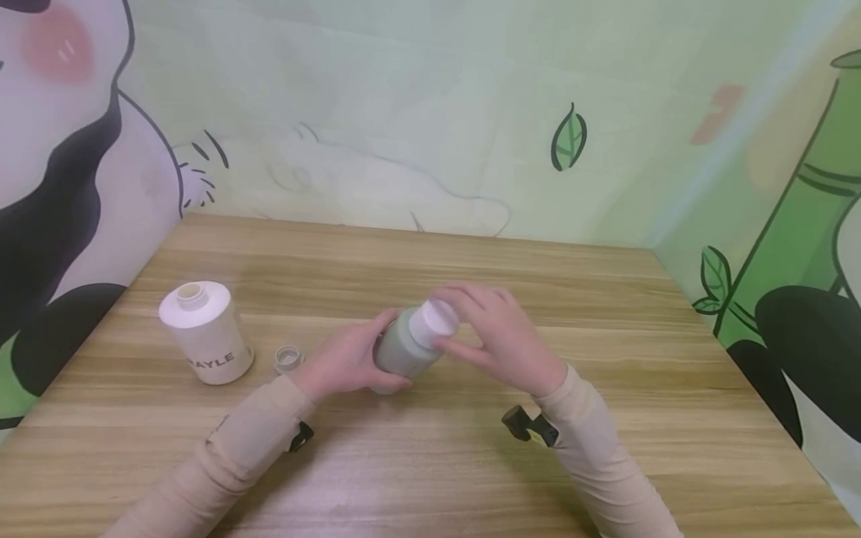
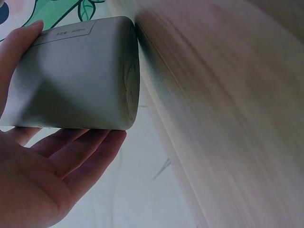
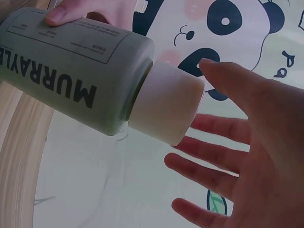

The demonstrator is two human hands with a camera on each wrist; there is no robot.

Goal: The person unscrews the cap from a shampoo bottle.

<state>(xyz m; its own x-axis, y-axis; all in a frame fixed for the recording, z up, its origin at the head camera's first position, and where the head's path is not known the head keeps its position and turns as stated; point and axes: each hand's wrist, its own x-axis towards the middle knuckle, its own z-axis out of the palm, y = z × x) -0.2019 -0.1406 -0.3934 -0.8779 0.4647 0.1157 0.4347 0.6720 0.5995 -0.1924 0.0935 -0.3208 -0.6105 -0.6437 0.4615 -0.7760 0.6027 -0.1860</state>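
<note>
A grey-green bottle (image 1: 406,345) with a white cap (image 1: 433,323) is held tilted over the table, its cap toward the right. My left hand (image 1: 350,355) grips its body, thumb on one side and fingers on the other, as the left wrist view of the bottle (image 2: 78,76) also shows. Dark MURRAYLE lettering runs along it in the right wrist view. My right hand (image 1: 507,336) is at the cap, fingers spread and nearly straight. In the right wrist view its thumb and fingertips lie right at the edge of the cap (image 3: 166,102).
A white bottle (image 1: 208,340) with an uncovered neck stands upright at the left of the wooden table (image 1: 430,463). Between it and my left hand lies a small, pale round cap (image 1: 288,359). A wall (image 1: 403,97) painted with pandas and bamboo rises behind the table.
</note>
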